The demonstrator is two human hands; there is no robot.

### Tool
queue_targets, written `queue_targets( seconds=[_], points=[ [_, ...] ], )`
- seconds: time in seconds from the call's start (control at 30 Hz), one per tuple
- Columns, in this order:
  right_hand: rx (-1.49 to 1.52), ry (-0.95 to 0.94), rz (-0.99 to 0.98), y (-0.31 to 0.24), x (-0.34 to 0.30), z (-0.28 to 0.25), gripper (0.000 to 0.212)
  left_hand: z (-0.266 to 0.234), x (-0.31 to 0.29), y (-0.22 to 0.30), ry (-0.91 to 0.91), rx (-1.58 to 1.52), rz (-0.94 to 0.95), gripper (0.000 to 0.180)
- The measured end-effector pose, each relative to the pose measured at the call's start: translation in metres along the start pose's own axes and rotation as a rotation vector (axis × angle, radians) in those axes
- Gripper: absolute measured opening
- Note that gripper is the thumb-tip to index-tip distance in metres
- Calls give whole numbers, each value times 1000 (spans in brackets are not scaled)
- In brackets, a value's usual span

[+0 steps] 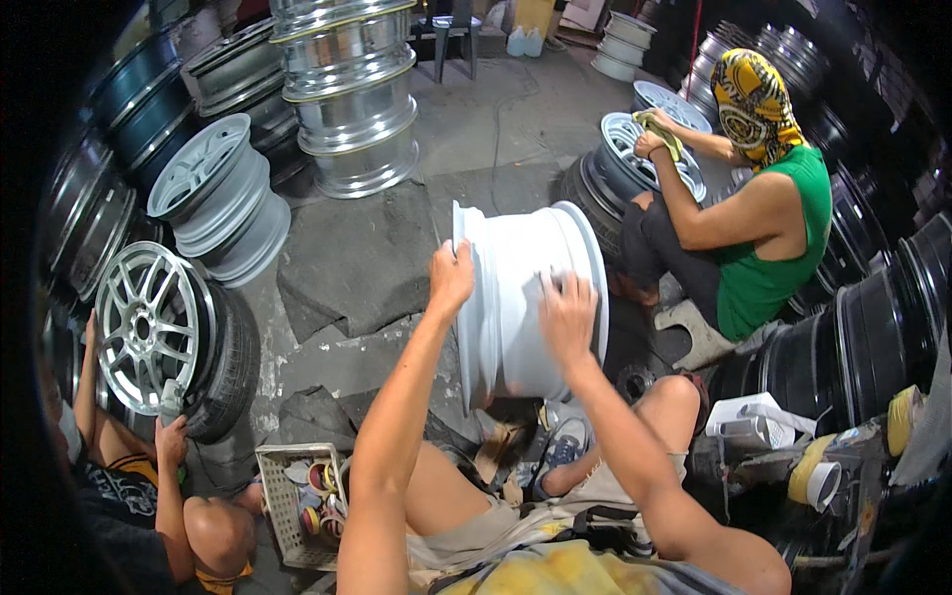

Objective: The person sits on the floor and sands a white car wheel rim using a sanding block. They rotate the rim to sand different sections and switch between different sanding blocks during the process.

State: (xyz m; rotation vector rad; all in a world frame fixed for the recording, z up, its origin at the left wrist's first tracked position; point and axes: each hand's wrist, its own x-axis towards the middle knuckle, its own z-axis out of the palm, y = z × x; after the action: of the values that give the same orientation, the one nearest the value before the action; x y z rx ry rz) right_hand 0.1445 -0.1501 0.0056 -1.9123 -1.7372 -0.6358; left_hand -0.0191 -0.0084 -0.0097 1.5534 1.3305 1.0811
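Note:
A white-grey wheel rim stands on its side before me, its smooth barrel facing up and toward me. My left hand is closed over the flange at its left edge, thumb on top. Against the right part of the barrel, my right hand presses with bent fingers, slightly smeared by motion. Something small and dark shows at those fingertips, too small to name. The underside of the rim is hidden, close to my knees and my shoe.
A plastic crate with tape rolls stands left of my legs. Left, a co-worker's hand holds a tool at a spoked wheel. Right, a person in green wipes a rim with a cloth. Rim stacks surround us.

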Motion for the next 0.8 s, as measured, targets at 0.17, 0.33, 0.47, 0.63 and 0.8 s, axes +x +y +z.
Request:
queue_targets(
  seconds=[0.17,0.33,0.47,0.63,0.8],
  points=[
    [-7,5,-44,-3,-18,-16,36,-2,1,-10,13,-11,13,46],
    [-95,-2,-9,13,33,2,23,6,13,1,16,-24,24,48],
    [-97,-70,-12,-2,-40,-25,32,6,43,-14,70,19,-11,52],
    [223,-361,-10,-14,-142,-64,28,4,49,6,89,32,-31,55],
    [343,-725,-34,-11,-243,-2,21,-19,-6,-8,40,274,157,60]
  ],
)
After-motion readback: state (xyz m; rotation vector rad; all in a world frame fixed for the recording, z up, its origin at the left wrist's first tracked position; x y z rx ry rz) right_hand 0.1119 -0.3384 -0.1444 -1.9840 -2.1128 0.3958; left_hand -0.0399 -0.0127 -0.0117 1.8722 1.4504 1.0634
